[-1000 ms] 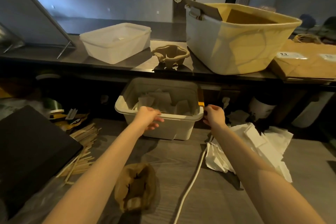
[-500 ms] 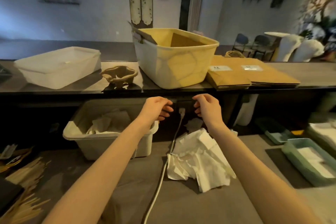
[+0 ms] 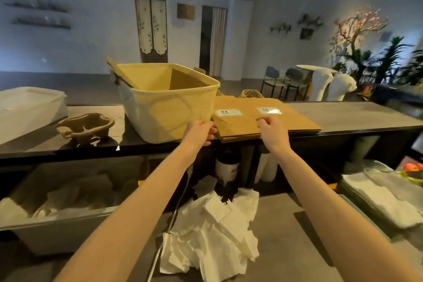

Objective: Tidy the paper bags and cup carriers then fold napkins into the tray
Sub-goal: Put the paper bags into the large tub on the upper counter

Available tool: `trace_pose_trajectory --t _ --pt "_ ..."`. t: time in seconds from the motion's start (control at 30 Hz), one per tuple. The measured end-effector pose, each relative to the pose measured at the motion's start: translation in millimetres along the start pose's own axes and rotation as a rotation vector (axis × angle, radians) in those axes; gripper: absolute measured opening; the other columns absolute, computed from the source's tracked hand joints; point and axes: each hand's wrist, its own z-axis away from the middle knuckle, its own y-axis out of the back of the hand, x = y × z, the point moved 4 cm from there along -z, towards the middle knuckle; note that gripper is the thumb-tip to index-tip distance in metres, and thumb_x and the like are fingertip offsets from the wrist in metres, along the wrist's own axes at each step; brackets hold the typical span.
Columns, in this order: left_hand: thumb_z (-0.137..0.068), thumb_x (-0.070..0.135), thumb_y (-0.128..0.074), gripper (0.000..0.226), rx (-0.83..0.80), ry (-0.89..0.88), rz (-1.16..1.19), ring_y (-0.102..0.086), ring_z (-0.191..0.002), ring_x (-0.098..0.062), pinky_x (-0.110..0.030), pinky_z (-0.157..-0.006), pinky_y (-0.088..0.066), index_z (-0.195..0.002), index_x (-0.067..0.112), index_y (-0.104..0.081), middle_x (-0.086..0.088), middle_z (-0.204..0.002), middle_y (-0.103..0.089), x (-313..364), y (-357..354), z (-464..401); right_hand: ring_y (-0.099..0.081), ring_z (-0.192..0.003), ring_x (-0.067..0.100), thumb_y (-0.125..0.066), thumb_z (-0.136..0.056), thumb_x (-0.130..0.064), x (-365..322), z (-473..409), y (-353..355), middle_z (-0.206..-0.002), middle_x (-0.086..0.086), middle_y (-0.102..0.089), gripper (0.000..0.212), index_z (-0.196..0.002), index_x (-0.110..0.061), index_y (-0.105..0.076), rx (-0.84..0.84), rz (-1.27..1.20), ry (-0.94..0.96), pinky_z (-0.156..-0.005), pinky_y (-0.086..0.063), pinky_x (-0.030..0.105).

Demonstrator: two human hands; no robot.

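1. The stack of flat paper bags (image 3: pixel 265 121) lies on the upper counter (image 3: pixel 357 114), its near edge at the counter's front lip, two white labels on top.
2. The left hand (image 3: pixel 201 131) is at the stack's 9 o'clock corner, fingers curled around the near left edge (thumb under or beside it; I cannot tell which).
3. The right hand (image 3: pixel 272 131) sits at the stack's 6 o'clock edge, fingers loosely curled above the top bag; whether they pinch it is not clear.
4. At 9 o'clock of the bags, touching or just beside them, stands a white bin (image 3: pixel 169 107) lined with brown paper.
5. Further out at 9 o'clock sits a moulded cup carrier (image 3: pixel 85 128), and beyond it a translucent tub (image 3: pixel 29 110).
6. On the lower surface, at 6 o'clock of the hands, lies a loose heap of white napkins (image 3: pixel 212 236), with a white cable (image 3: pixel 160 256) running along its left side.
7. At 7 o'clock is a pale bin (image 3: pixel 57 222) holding napkins; at 4 o'clock a greenish tray (image 3: pixel 366 217) holds flat white sheets.
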Motion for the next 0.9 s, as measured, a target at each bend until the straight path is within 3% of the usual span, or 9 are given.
trace_pose_trajectory --t 0.1,0.2,0.3,0.47,0.53,0.6,0.67,0.8,0.9 --pt "-0.095 0.021 -0.045 0.016 0.038 0.028 0.016 -0.054 -0.098 -0.019 -0.032 -0.083 -0.048 -0.100 0.012 -0.057 -0.003 -0.096 -0.058 5.7 -13.0 -16.3 -0.048 -0.100 0.013 -0.040 -0.098 -0.020 3.6 -21.1 2.7 -0.120 0.007 -0.059 0.036 -0.127 -0.006 -0.055 -0.077 0.043 -0.039 -0.084 -0.037 0.026" --pt "-0.096 0.026 -0.046 0.037 0.027 0.100 -0.006 -0.047 -0.112 -0.023 -0.032 -0.086 -0.043 -0.129 0.010 -0.042 -0.007 -0.123 -0.049 9.1 -23.6 -27.1 -0.049 -0.109 0.021 -0.036 -0.099 -0.018 5.8 -35.7 -0.4 -0.125 0.012 -0.056 0.035 -0.126 -0.005 -0.054 -0.141 0.065 -0.088 -0.090 -0.040 0.032" --pt "-0.096 0.033 -0.046 0.052 -0.035 0.178 -0.059 -0.040 -0.127 -0.028 -0.037 -0.096 -0.040 -0.140 0.012 -0.028 -0.009 -0.140 -0.039 5.4 -30.8 -36.2 -0.050 -0.099 0.023 -0.034 -0.099 -0.019 7.5 -44.6 -6.0 -0.110 0.016 -0.054 0.027 -0.107 -0.009 -0.058 -0.224 0.100 -0.151 -0.078 -0.042 0.032" --pt "-0.096 0.029 -0.046 0.051 -0.093 0.225 -0.014 -0.036 -0.131 -0.031 -0.043 -0.106 -0.034 -0.142 0.014 -0.030 -0.012 -0.145 -0.035 1.5 -37.7 -46.4 -0.042 -0.080 0.017 -0.036 -0.098 -0.020 9.1 -51.6 -11.5 -0.081 0.001 -0.043 0.022 -0.080 -0.013 -0.047 -0.256 0.104 -0.215 -0.063 -0.033 0.027" --pt "-0.094 0.032 -0.048 0.058 -0.126 0.249 -0.009 -0.034 -0.133 -0.033 -0.045 -0.109 -0.033 -0.145 0.014 -0.025 -0.014 -0.147 -0.031 1.8 -41.2 -47.2 -0.045 -0.096 0.020 -0.039 -0.099 -0.020 7.8 -54.0 -12.2 -0.100 0.004 -0.050 0.022 -0.106 -0.007 -0.054 -0.262 0.070 -0.246 -0.077 -0.038 0.028" --pt "-0.093 0.034 -0.050 0.061 -0.140 0.246 -0.016 -0.035 -0.132 -0.034 -0.047 -0.108 -0.034 -0.145 0.014 -0.025 -0.013 -0.147 -0.032 4.4 -43.9 -46.7 -0.045 -0.116 0.024 -0.042 -0.098 -0.022 6.6 -55.1 -11.3 -0.127 0.009 -0.049 0.040 -0.135 -0.005 -0.041 -0.259 0.008 -0.300 -0.094 -0.038 0.034" --pt "-0.093 0.033 -0.050 0.058 -0.139 0.226 -0.004 -0.039 -0.129 -0.032 -0.047 -0.106 -0.037 -0.142 0.013 -0.028 -0.011 -0.143 -0.038 6.3 -45.1 -49.5 -0.041 -0.126 0.027 -0.043 -0.098 -0.024 6.5 -55.3 -10.6 -0.139 0.011 -0.044 0.046 -0.141 -0.008 -0.035 -0.259 -0.025 -0.333 -0.101 -0.037 0.038" --pt "-0.095 0.022 -0.049 0.036 -0.097 0.185 0.056 -0.050 -0.116 -0.025 -0.038 -0.096 -0.048 -0.129 0.011 -0.040 -0.008 -0.128 -0.051 7.5 -41.9 -55.4 -0.037 -0.129 0.028 -0.045 -0.098 -0.022 7.6 -53.8 -9.3 -0.144 0.010 -0.037 0.049 -0.144 -0.011 -0.031 -0.262 -0.109 -0.384 -0.101 -0.040 0.039" --pt "-0.093 0.022 -0.052 0.044 -0.119 0.209 0.077 -0.052 -0.116 -0.025 -0.038 -0.092 -0.051 -0.135 0.012 -0.038 -0.009 -0.131 -0.052 6.4 -40.3 -52.1 -0.040 -0.122 0.025 -0.045 -0.098 -0.018 8.1 -53.4 -13.9 -0.142 0.011 -0.039 0.049 -0.143 -0.006 -0.032 -0.265 0.000 -0.304 -0.094 -0.038 0.033"
